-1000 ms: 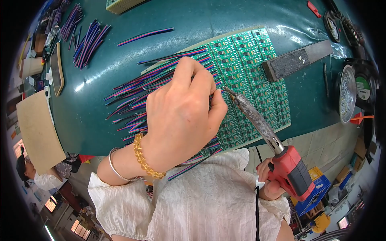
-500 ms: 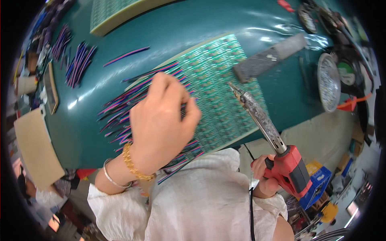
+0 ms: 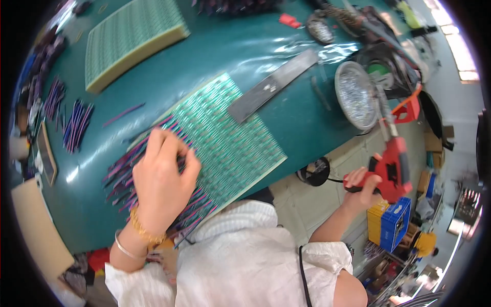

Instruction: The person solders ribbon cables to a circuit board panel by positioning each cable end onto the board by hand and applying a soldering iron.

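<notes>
My right hand (image 3: 364, 185) is wrapped round the red and black handle of a soldering gun (image 3: 393, 166). Its metal barrel rises beside a round dish (image 3: 354, 97) full of silvery material, and motion smears the tip. Above the left side of a green circuit board panel (image 3: 225, 138), my left hand (image 3: 164, 174) has thumb and fingers curled into a pinch; whatever lies between the fingertips is hidden. Thin black, red and blue wires (image 3: 123, 166) stick out from the panel's left part, partly under that hand.
A grey metal bar (image 3: 273, 84) lies across the panel's upper right corner. Farther back stands a stack of green panels (image 3: 135, 43). Wire bundles (image 3: 77, 125) and a single loose wire (image 3: 123, 114) rest to the left. A blue and yellow crate (image 3: 391, 222) sits below at right.
The soldering gun has swung right, from over the panel to beside the round dish. My left hand keeps its pinch over the wires. The whole view has turned to the right.
</notes>
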Motion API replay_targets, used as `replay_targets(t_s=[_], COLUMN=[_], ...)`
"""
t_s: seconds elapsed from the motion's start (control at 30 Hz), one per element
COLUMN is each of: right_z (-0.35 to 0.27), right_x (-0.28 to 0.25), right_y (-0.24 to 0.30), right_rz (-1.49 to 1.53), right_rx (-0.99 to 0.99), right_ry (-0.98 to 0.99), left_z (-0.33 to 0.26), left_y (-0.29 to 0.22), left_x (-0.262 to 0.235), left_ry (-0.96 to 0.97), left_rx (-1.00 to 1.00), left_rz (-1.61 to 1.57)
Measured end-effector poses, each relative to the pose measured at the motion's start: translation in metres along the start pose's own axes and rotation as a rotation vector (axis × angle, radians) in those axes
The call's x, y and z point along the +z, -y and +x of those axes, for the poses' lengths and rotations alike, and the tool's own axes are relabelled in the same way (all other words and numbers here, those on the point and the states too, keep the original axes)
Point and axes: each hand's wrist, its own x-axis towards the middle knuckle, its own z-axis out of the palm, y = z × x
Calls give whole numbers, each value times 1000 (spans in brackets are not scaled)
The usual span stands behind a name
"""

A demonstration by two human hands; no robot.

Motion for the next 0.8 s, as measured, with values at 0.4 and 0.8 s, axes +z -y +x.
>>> replay_targets(t_s=[0.4,0.8], right_z=[-68,-43], right_x=[24,23], right_y=[27,24], right_rz=[319,73], right_rx=[494,470], right_ry=[576,1005], left_z=[1,0], left_y=[-1,-5], left_x=[4,4], left_ry=[-7,-20], left_rx=[14,-38], left_rz=[-17,-29])
